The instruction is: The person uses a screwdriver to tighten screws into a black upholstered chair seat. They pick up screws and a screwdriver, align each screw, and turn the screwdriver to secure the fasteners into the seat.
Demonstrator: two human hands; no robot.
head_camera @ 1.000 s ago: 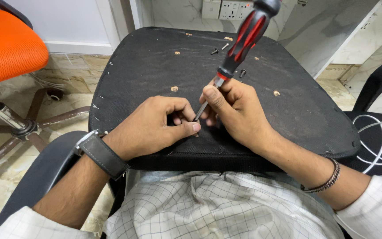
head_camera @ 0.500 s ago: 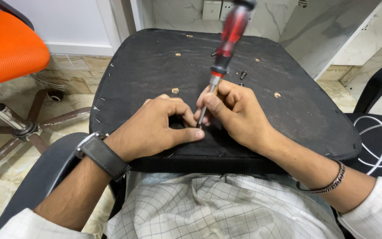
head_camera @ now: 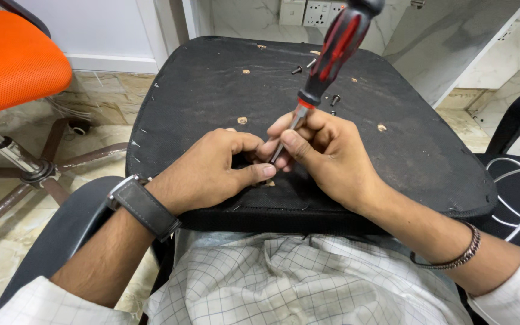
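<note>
On my lap: an upturned black chair seat base (head_camera: 212,90) lies flat, its fabric-covered underside facing up, near edge against my checked shirt (head_camera: 284,283).
Left hand: my left hand (head_camera: 212,171) rests on the base, fingers curled, thumb and forefinger pinched together at the screwdriver tip; what they pinch is hidden, so I cannot tell whether a screw sits between them.
Right hand: my right hand (head_camera: 326,153) is closed around the lower metal shaft of the screwdriver, fingertips near the tip, not on the handle.
Screwdriver: a red-and-black screwdriver (head_camera: 332,57) stands tilted, handle leaning away from me and to the right, tip down on the base between the two hands.
Work point: close to the near edge of the base, just beside a pale hole (head_camera: 270,183).
Loose screws: several dark screws (head_camera: 334,100) lie on the far part of the base, well apart from the hands.
Open holes: pale round holes (head_camera: 242,120) show across the base with nothing in them.
Progress, as I judge it: early or midway; the tip is only being seated at one point, and the loose screws and bare holes suggest most fastenings are yet to be dealt with.
Surroundings: an orange chair (head_camera: 13,60) stands at left; a white cable (head_camera: 519,198) lies at right.
</note>
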